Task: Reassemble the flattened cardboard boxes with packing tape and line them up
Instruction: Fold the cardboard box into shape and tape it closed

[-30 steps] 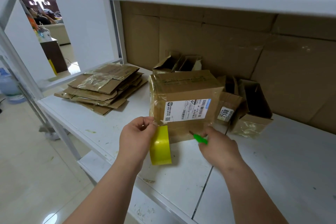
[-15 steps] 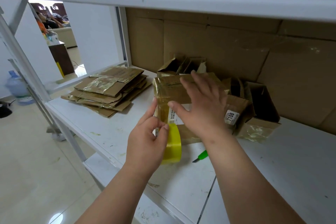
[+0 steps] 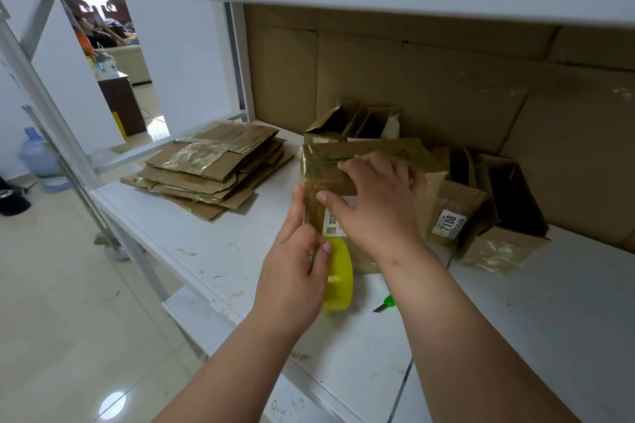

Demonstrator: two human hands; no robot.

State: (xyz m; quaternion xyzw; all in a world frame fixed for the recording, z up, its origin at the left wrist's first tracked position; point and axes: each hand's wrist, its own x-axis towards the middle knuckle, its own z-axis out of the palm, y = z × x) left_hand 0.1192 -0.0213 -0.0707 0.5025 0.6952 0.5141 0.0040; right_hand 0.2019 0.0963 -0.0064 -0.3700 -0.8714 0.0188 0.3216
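Green cutter [image 3: 386, 302] is lying on the white shelf [image 3: 220, 251] at 5 o'clock of the tape roll [image 3: 338, 280], released a second ago by the right hand. Left hand [image 3: 292, 271] is still pinching the yellow tape roll, fingers curled round it, forefinger reaching up along the box's left corner. Right hand [image 3: 376, 206] is now lying spread, fingers straight, over the box being taped [image 3: 343, 161], pressing its front and top edge, gripping nothing. Likely smoothing fresh tape over the corner; this box looks nearly closed. At 3 o'clock, assembled boxes [image 3: 481, 216] are crowding, not lined up yet. At 10 o'clock, a stack of flattened boxes [image 3: 209, 165] is waiting, so plenty remains. Cardboard backing [image 3: 446, 86] is lining the rear.
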